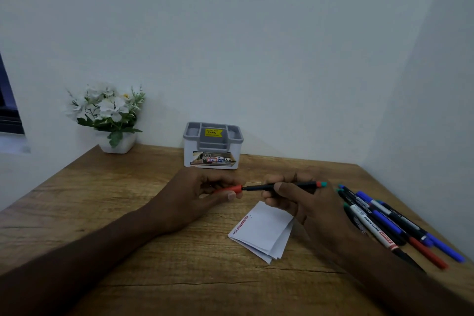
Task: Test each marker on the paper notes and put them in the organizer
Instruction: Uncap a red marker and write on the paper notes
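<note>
Your 2 forearms come in from the bottom edge and meet over the wooden table (107, 202). Between them, nearer to you than the hands, lies the stack of paper notes (264, 233), folded white sheets with a short line of red writing on the top one. Your right hand (295, 202) has its fingers curled around the black marker (282, 186), which lies almost level and points to the left; its far end shows a red ring and a teal tip. Your left hand (202, 192) pinches the red cap (232, 189) between thumb and fingers. I cannot tell if the cap sits fully on the marker or just off its tip, because the 2 meet at the same line. On the table to the right of your right hand lies a group of loose markers (389, 223), black, blue and white bodies, side by side and partly crossing. At the back, against the wall, stands the grey and white organizer (213, 146) with a yellow price sticker inside. To its left is a white pot of flowers (107, 113).
</note>
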{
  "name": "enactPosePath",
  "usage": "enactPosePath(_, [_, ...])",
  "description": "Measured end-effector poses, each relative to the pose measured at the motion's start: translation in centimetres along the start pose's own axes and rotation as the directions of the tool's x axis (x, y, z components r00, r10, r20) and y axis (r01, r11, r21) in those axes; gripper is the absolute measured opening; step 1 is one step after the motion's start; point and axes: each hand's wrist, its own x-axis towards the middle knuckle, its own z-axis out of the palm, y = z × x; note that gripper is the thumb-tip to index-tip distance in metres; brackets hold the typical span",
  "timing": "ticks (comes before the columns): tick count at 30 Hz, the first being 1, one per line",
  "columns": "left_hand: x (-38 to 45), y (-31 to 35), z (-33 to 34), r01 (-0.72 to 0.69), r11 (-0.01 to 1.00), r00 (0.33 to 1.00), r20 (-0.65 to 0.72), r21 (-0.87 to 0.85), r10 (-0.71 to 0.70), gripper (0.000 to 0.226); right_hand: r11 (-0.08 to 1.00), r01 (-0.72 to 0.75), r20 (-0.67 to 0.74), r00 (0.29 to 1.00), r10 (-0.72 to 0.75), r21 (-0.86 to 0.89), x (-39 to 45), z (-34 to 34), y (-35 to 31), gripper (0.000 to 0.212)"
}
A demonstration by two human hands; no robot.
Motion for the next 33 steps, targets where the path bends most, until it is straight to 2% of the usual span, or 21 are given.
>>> enactPosePath(4, [-0.1,0.4,0.2,-0.051,0.993,0.999,-0.010,0.106,0.053,0.034,0.994,-0.024,0.024,0.999,0.027,-0.106,-0.1,0.0,0.1,0.032])
enactPosePath(8, [-0.3,0.9,0.9,-0.067,0.994,0.996,-0.045,0.092,0.071,0.036,0.956,-0.023,0.022,0.999,0.031,-0.294,-0.2,0.8,0.3,0.054])
enactPosePath(11, [-0.2,1.1,1.5,-0.052,0.996,0.996,-0.075,0.069,0.057,0.039,0.955,0.075,0.045,0.997,-0.065,-0.286,-0.5,1.2,0.2,0.033])
enactPosePath(13, [-0.2,1.1,1.8,-0.041,0.996,0.995,-0.089,0.085,0.049,0.050,0.950,0.093,0.036,0.996,-0.086,-0.299,-0.8,1.4,0.1,0.027])
enactPosePath(16, [-0.4,0.9,2.1,-0.053,0.997,0.995,-0.078,0.062,0.058,0.066,0.959,0.065,0.032,0.998,-0.058,-0.278,-1.1,1.9,0.4,0.029])
enactPosePath(20, [-0.3,0.8,2.1,-0.072,0.996,0.992,-0.096,0.060,0.078,0.071,0.973,0.040,0.037,0.999,-0.033,-0.228,-1.0,2.1,0.3,0.027])
enactPosePath(22, [-0.2,0.9,1.9,-0.037,0.996,0.995,-0.086,0.079,0.044,0.073,0.966,0.040,0.022,0.999,-0.036,-0.254,-0.6,1.8,-0.1,0.028])
enactPosePath(26, [-0.7,0.4,0.7,0.058,0.959,0.994,0.069,0.277,-0.080,0.077,0.968,0.089,-0.213,0.967,-0.141,-0.234,2.4,0.5,-1.6,0.025])
enactPosePath(29, [-0.8,0.9,0.3,-0.039,0.937,0.965,0.256,0.347,-0.055,0.062,0.961,0.138,-0.265,0.943,-0.202,-0.238,6.6,0.5,-3.5,0.023])
enactPosePath(31, [-0.7,1.2,0.3,-0.132,0.915,0.936,0.352,0.380,-0.011,0.053,0.914,0.201,-0.294,0.904,-0.312,-0.351,9.7,1.2,-4.5,0.024])
enactPosePath(33, [-0.5,1.2,0.2,-0.154,0.920,0.924,0.381,0.361,0.005,0.048,0.823,0.259,-0.268,0.860,-0.434,-0.505,12.4,2.2,-5.2,0.027])
